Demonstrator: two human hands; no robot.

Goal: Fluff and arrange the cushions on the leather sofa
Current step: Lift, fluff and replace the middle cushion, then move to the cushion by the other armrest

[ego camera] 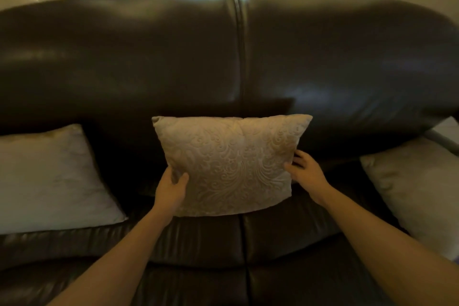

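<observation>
head: both hands (173, 187) on cushion (229, 164) edges

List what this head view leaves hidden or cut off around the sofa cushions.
- Left cushion: its left side is cut off by the frame edge.
- Right cushion: its far side runs off the right edge.
- Patterned cushion: its back face is out of sight.
- Left hand and right hand: some fingers hidden behind the patterned cushion.
- Sofa: both ends are cut off.
</observation>
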